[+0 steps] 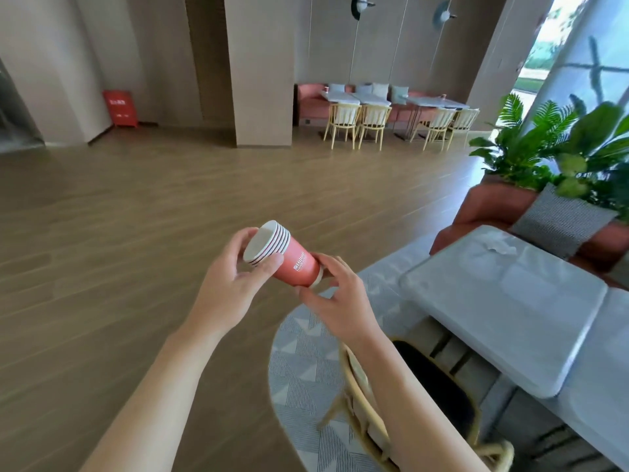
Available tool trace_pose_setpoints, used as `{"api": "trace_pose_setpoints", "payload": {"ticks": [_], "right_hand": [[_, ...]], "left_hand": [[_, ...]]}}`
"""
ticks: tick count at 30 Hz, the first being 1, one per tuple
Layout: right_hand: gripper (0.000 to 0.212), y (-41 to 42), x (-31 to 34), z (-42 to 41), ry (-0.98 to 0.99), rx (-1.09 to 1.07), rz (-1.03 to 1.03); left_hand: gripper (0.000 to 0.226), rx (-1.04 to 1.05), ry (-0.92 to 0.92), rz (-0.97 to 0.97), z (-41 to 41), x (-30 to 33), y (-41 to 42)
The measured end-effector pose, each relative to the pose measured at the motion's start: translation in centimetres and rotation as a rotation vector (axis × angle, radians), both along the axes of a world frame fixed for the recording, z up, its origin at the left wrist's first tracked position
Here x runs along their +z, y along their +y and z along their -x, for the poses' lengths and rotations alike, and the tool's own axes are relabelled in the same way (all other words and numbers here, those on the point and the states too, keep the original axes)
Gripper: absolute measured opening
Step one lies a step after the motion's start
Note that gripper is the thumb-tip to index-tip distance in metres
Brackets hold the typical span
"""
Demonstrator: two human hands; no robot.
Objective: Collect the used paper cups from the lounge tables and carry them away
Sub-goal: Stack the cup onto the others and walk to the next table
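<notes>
A nested stack of several red paper cups [292, 262] with white rims lies tilted on its side between both hands, above the wooden floor, mouths pointing up and left. My left hand [235, 277] grips the rim end, thumb across the rims. My right hand [335, 301] holds the stack's base with curled fingers. A small red cup [325, 89] stands on the far lounge table [340, 97] by the back wall.
A grey table [503, 301] is close on the right, with a crumpled tissue [498, 245] on it. A wooden chair [405, 413] stands below my right arm on a patterned rug [306, 369]. A pink sofa with a grey cushion [561, 223] and green plants [558, 144] lie further right.
</notes>
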State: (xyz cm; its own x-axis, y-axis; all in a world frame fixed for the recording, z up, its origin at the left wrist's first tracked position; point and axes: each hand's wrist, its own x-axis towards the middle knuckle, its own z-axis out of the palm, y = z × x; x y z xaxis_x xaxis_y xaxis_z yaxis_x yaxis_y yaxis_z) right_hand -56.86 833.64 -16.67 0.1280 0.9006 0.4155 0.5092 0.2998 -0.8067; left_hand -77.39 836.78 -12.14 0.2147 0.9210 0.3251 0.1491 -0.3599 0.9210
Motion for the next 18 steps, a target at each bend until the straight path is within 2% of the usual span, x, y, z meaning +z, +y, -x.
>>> {"api": "trace_pose_setpoints", "payload": {"ticks": [10, 13, 18], "right_hand": [[0.055, 13.1, -0.8, 6.9, 0.007, -0.06, 0.036], [0.056, 15.9, -0.6, 8.4, 0.019, -0.087, 0.05], [0.059, 19.1, -0.2, 9.5, 0.029, -0.103, 0.096]], "left_hand": [[0.039, -0.062, -0.011, 0.041, 6.7, -0.8, 14.7], [0.037, -0.084, -0.019, 0.049, 8.1, -0.6, 18.1], [0.045, -0.099, -0.035, 0.085, 9.2, -1.2, 22.1]]}}
